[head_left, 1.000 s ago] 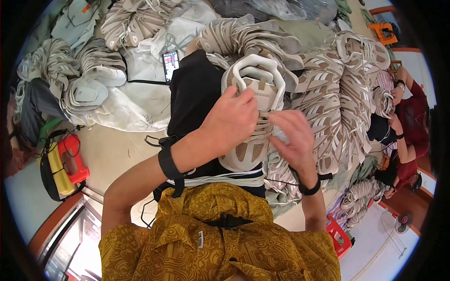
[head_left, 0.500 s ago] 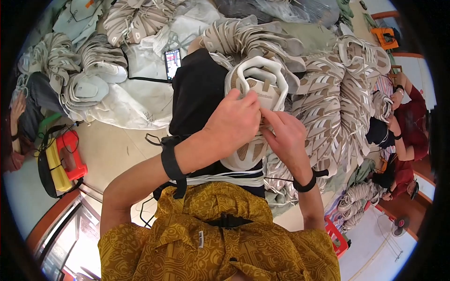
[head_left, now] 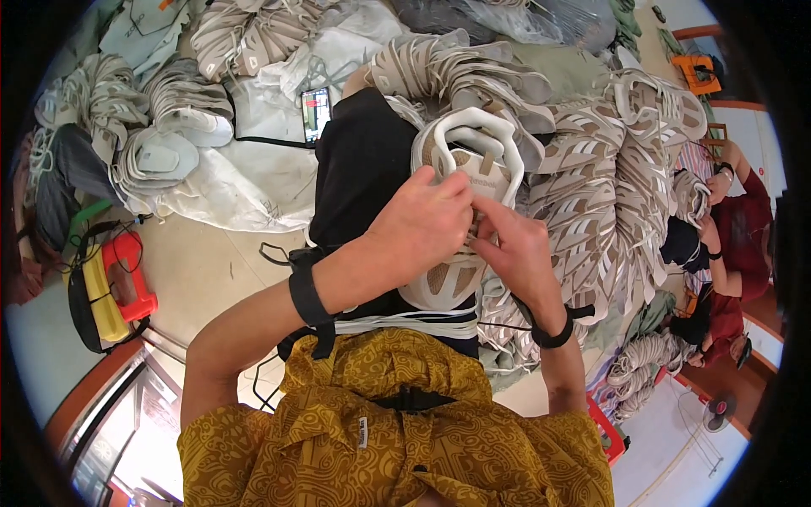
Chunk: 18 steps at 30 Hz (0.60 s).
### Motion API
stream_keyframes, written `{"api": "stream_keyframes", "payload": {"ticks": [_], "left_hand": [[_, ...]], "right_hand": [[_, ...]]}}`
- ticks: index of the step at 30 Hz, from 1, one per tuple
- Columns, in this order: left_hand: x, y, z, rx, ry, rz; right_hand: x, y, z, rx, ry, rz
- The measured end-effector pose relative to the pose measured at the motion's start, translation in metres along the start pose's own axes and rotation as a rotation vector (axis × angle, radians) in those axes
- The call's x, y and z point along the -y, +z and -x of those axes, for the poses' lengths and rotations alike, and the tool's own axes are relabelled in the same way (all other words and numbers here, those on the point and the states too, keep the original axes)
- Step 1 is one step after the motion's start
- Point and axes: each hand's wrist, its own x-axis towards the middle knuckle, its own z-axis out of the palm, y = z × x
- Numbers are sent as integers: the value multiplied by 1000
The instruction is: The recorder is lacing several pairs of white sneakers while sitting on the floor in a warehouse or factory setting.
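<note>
A beige and white sneaker upper (head_left: 439, 286) lies on my lap with its toe toward me and its padded collar away from me. My left hand (head_left: 429, 213) closes over the middle of its front, below the tongue, fingers bent against it. From the other side my right hand (head_left: 517, 249) meets it, thumb and forefinger pinched together at the eyelets. What is between those fingertips is too small to tell. Several white shoelaces (head_left: 405, 324) are laid across my lap at the waist.
Fanned stacks of uppers (head_left: 583, 186) lie to the right, with another stack (head_left: 456, 72) beyond my knees. A phone (head_left: 315, 116) rests on white sacking (head_left: 245, 186). At left is a red and yellow stool (head_left: 127, 275). A person in dark red (head_left: 739, 228) handles uppers at right.
The view has shifted slightly. Both hands stay at the front of the upper, my fingertips moving only a little.
</note>
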Motion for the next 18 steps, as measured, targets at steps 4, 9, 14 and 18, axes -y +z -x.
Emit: {"api": "stream_keyframes", "payload": {"ticks": [4, 9, 14, 18], "left_hand": [[0, 1, 1, -8, -1, 4], [0, 0, -1, -7, -7, -12], [1, -4, 2, 31, -2, 12], [8, -8, 7, 1, -24, 120]], "right_hand": [[1, 2, 2, -1, -7, 20], [-4, 4, 1, -115, -175, 132], [-3, -1, -5, -108, -201, 200], [-4, 1, 0, -47, -64, -15]]}}
